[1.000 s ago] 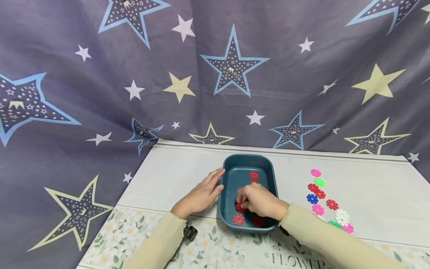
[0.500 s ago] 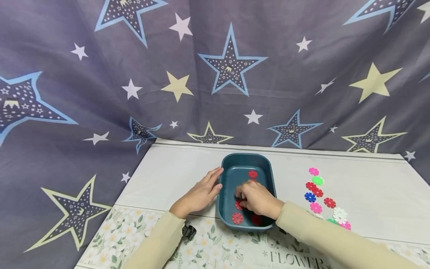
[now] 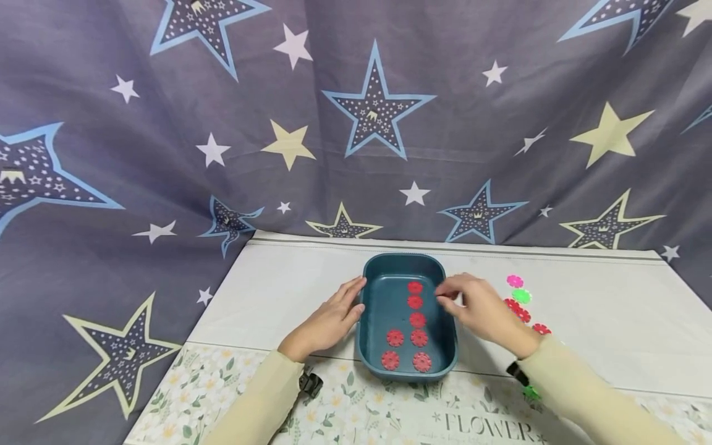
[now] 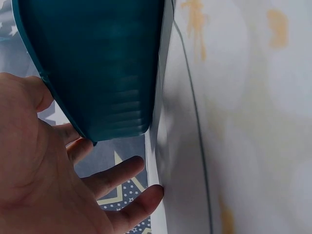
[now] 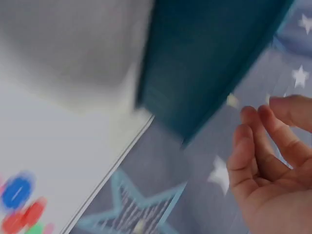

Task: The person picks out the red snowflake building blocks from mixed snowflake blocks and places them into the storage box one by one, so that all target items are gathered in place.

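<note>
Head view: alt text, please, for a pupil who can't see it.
Seven red notched discs lie in a teal tray; a person's left hand touches its left side and the right hand's grip is at its right. More red, pink and green discs lie to the right, before a star-patterned cloth.

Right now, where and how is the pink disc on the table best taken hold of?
Probably by its left and right edges, from above: the pink disc lies flat, with a green disc close on its near side.
</note>
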Demonstrator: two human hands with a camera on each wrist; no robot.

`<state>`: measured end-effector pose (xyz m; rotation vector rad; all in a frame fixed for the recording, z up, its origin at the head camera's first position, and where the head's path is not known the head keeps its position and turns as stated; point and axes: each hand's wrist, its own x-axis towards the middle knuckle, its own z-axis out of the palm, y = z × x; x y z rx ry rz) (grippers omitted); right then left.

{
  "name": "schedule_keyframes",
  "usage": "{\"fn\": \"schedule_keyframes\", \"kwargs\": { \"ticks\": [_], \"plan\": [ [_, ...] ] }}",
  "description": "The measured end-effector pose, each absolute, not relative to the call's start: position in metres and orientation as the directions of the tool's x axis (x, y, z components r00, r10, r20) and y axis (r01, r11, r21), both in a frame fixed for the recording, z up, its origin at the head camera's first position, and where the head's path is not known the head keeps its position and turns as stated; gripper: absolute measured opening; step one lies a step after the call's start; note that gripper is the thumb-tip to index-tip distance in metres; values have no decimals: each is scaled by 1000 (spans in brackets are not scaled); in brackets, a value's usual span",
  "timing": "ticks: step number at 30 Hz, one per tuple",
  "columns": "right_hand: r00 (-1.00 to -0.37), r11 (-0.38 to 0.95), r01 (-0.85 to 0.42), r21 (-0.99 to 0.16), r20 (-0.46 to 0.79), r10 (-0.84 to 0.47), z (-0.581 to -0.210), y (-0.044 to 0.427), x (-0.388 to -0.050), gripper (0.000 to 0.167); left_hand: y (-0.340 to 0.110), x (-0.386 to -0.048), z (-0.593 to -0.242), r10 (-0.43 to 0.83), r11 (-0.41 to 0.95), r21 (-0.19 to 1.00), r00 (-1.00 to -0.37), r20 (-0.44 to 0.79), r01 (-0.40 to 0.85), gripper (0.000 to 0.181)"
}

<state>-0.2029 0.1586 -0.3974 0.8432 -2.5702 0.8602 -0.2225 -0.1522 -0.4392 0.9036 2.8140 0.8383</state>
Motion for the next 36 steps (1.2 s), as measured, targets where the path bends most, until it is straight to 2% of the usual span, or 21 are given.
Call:
{"fn": "schedule_keyframes", "kwargs": {
  "ticks": [5,9,13,19,26,31,36],
  "plan": [
    [-865,750,-490,-445,359,-352,-399,213,-197,13,-152,-222,-440,559,673,522,-822,106,524,56],
    [-924,808,-382,-450,170,-342,-405,249,-189,19,-153,-222,-439,558,672,528,-824,101,520,56],
    [-928,821,-348,-453,42,-370,-414,271,-179,27,-152,-221,-439,564,666,531,-820,101,523,56],
    [-942,842,-327,-428,83,-324,-428,293,-179,26,-152,-222,-439,560,668,528,-822,106,524,56],
    [-970,867,-218,-449,4,-242,-439,294,-197,34,-153,-223,-440,566,664,529,-817,108,529,56],
    [-977,884,-178,-432,-28,-211,-438,290,-206,26,-153,-223,-439,569,666,525,-816,102,530,57],
    [-979,870,-149,-469,-53,-196,-436,288,-208,17,-153,-223,-439,567,667,524,-817,105,530,56]
  ]
}}
